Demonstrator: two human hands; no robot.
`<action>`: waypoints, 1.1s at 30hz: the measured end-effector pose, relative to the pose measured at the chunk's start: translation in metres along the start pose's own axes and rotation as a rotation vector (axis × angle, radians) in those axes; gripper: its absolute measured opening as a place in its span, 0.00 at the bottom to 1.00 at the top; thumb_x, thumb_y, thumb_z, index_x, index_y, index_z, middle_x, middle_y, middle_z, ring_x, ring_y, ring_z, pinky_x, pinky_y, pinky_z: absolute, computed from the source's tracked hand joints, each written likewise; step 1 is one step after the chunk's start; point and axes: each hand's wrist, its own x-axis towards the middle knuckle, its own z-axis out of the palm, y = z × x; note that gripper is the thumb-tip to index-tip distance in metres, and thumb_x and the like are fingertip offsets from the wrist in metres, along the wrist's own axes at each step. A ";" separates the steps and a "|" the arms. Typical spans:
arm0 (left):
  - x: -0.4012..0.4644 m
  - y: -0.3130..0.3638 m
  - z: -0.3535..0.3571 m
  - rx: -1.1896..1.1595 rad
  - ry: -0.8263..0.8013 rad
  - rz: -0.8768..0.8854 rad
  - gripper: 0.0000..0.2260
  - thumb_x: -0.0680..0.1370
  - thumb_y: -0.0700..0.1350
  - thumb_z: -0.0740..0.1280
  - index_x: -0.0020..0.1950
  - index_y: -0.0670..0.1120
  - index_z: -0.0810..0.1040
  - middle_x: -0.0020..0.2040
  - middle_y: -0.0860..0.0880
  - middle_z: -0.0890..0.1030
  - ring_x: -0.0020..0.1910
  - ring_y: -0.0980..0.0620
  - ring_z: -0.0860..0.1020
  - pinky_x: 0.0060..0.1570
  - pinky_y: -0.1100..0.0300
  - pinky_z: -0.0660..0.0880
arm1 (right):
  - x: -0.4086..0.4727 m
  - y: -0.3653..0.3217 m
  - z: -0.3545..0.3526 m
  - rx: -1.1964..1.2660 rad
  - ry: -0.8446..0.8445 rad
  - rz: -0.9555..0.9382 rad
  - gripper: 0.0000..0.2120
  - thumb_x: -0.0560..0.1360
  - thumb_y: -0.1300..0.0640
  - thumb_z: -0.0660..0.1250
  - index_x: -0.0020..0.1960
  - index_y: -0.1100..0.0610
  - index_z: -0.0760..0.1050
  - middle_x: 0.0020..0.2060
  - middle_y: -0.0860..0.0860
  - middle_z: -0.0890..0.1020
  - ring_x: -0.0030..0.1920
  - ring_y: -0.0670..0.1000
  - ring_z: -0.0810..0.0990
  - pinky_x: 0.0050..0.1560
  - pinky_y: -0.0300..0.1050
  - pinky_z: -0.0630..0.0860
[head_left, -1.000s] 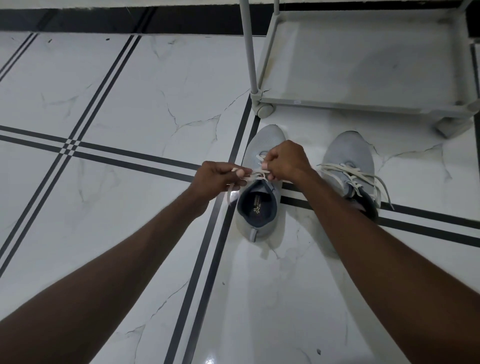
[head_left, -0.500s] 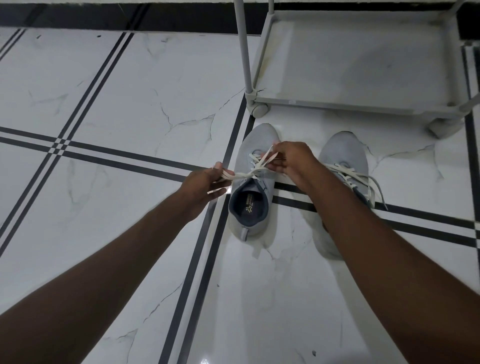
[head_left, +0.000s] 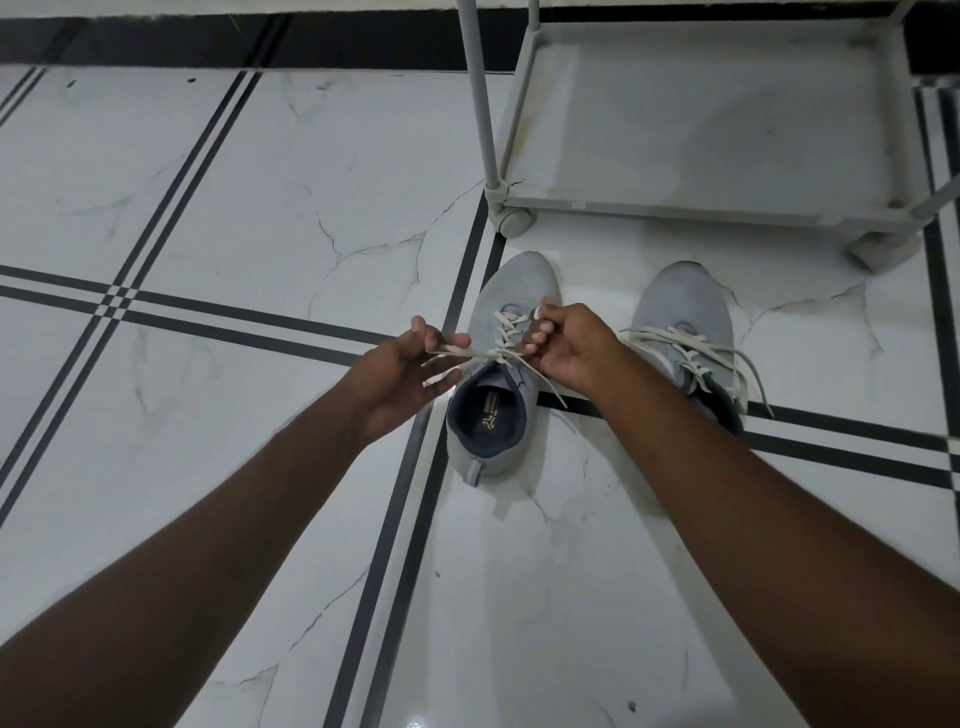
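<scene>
A grey sneaker (head_left: 514, 291) with a dark blue lining stands on the floor, toe pointing away from me. Its white lace (head_left: 485, 354) runs taut across the tongue. My left hand (head_left: 400, 374) pinches one loop of the lace at the shoe's left side. My right hand (head_left: 574, 345) grips the other part of the lace over the eyelets, and a loose lace end trails down to the right. A second grey sneaker (head_left: 685, 312) sits to the right with its laces lying loose; my right forearm hides its heel.
A grey wheeled rack (head_left: 701, 200) with an upright pole (head_left: 480, 93) stands just beyond the shoes. The floor (head_left: 260, 208) is white marble tile crossed by black stripes, with a black band along the far wall.
Both hands were close together over the tongue; they have drawn apart, the left hand pulling its lace loop out to the left, the lace tightening across the shoe.
</scene>
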 end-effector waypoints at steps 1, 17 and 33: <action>0.000 -0.002 -0.001 -0.008 -0.010 -0.010 0.17 0.84 0.46 0.56 0.35 0.47 0.69 0.44 0.49 0.81 0.51 0.50 0.80 0.58 0.54 0.74 | 0.002 0.000 0.000 -0.026 0.007 -0.005 0.13 0.82 0.62 0.53 0.39 0.56 0.65 0.21 0.49 0.65 0.23 0.48 0.62 0.27 0.41 0.62; -0.001 0.000 -0.013 0.732 0.046 0.077 0.08 0.79 0.43 0.66 0.41 0.44 0.80 0.42 0.45 0.81 0.47 0.48 0.78 0.55 0.49 0.74 | -0.012 0.011 0.021 -1.197 0.041 -0.545 0.14 0.76 0.57 0.64 0.33 0.57 0.72 0.27 0.55 0.79 0.25 0.52 0.77 0.29 0.44 0.76; -0.007 -0.036 0.030 1.518 0.361 0.517 0.09 0.77 0.48 0.68 0.48 0.42 0.76 0.42 0.44 0.82 0.39 0.43 0.79 0.39 0.51 0.75 | -0.027 0.029 -0.021 -2.237 -0.399 -1.281 0.10 0.81 0.54 0.55 0.49 0.59 0.72 0.43 0.57 0.78 0.42 0.58 0.74 0.44 0.54 0.72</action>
